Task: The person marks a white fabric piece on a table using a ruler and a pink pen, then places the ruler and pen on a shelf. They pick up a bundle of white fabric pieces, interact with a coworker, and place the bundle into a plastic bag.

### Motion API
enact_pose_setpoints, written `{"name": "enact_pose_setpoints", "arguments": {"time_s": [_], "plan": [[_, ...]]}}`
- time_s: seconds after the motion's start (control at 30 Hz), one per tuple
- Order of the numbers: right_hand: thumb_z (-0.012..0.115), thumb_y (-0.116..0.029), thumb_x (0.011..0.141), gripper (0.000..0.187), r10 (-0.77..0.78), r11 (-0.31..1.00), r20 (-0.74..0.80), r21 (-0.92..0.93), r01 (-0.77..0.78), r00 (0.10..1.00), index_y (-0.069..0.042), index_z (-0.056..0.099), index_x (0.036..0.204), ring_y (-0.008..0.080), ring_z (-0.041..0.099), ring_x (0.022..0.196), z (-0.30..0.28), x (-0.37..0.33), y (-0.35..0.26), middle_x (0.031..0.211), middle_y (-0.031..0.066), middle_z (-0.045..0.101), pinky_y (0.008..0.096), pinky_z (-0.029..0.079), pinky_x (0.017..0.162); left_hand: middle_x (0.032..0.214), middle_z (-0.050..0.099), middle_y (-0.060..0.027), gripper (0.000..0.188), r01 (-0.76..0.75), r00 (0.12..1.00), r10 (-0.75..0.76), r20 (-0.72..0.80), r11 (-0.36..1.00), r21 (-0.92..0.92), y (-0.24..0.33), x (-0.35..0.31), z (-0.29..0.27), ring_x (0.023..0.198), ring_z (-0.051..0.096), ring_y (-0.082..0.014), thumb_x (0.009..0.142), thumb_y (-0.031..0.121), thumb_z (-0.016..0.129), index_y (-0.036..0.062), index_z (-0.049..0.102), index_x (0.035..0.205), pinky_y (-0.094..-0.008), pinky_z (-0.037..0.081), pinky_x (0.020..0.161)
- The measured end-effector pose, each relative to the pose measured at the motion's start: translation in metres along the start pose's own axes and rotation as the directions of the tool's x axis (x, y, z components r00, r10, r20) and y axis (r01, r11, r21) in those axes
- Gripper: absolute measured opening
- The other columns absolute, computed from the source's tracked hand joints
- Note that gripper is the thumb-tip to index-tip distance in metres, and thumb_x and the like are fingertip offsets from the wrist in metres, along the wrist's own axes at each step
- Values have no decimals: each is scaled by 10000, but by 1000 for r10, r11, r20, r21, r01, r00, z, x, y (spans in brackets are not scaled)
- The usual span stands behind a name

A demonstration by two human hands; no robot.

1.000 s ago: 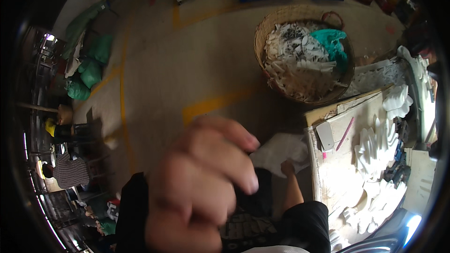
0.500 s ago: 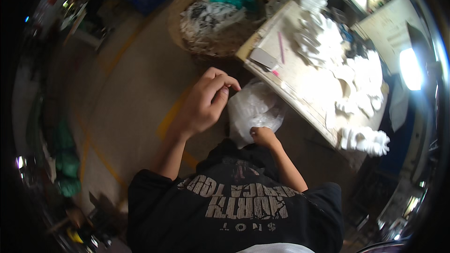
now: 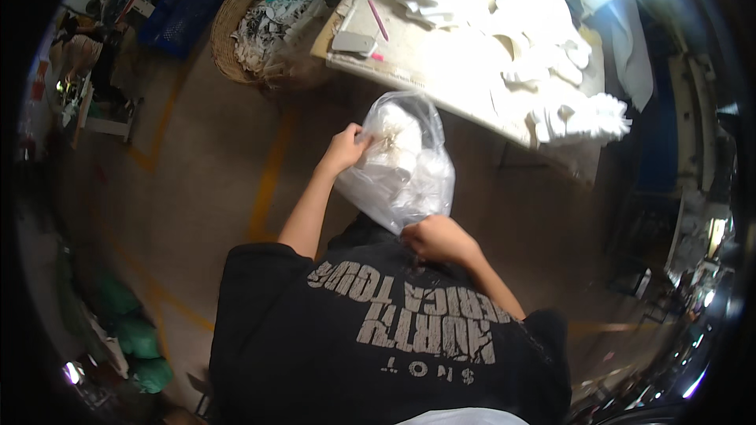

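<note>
A clear plastic bag (image 3: 435, 177) hangs in front of my body, its mouth spread wide. White bundled pieces (image 3: 396, 148) show inside it. My left hand (image 3: 346, 149) grips the bag's left rim, fingers closed on the plastic. Closer to my shirt, my right hand (image 3: 439, 238) is closed on the near edge of the bag. Part of the right hand's fingertips is hidden beneath the hand.
A work table (image 3: 465, 55) stands ahead and to the right, bearing stacks of white pieces (image 3: 579, 120), a pink stick (image 3: 378, 20) and a pale flat object (image 3: 353, 43). A wicker basket (image 3: 224, 39) of scraps and a blue crate (image 3: 179, 12) stand far left.
My left hand, raised with nothing in it before, now holds the bag's rim. The bag has opened wider, showing its white contents. My view has shifted, with the table appearing farther left and up.
</note>
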State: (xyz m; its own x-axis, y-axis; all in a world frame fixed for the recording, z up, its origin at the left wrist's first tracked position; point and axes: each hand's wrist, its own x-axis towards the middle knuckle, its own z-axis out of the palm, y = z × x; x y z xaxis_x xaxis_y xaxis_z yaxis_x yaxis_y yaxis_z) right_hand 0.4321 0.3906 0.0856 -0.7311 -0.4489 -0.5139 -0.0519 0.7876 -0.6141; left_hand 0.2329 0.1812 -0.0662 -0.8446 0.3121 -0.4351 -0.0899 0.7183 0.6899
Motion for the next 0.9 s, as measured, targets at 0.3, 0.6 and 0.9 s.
{"name": "enact_pose_setpoints", "arguments": {"time_s": [0.3, 0.6, 0.9], "plan": [[676, -274, 955, 225, 11, 946, -218, 318, 60, 976, -79, 782, 993, 325, 699, 674, -11, -122, 1, 732, 154, 711, 403, 536, 652, 771, 577, 10, 304, -231, 969, 137, -207, 803, -550, 53, -82, 31, 683, 524, -106, 1105, 273, 508, 15, 615, 983, -280, 452, 645], [737, -104, 838, 196, -488, 715, -699, 24, 699, 523, -108, 661, 658, 184, 445, 420, -44, -164, -70, 487, -10, 483, 320, 359, 460, 564, 233, 89, 389, -426, 902, 70, -425, 286, -858, 151, -162, -34, 456, 186, -53, 1124, 336, 399, 177, 363, 771, -281, 167, 420], [739, -161, 856, 421, -749, 257, -656, -166, 952, 88, -124, 425, 578, 179, 425, 446, -99, -134, -124, 507, -24, 356, 332, 318, 459, 531, 227, 93, 411, -578, 796, 172, -580, -70, -813, 205, -163, -111, 405, 223, -52, 1110, 379, 416, 207, 353, 742, -248, 221, 375]]}}
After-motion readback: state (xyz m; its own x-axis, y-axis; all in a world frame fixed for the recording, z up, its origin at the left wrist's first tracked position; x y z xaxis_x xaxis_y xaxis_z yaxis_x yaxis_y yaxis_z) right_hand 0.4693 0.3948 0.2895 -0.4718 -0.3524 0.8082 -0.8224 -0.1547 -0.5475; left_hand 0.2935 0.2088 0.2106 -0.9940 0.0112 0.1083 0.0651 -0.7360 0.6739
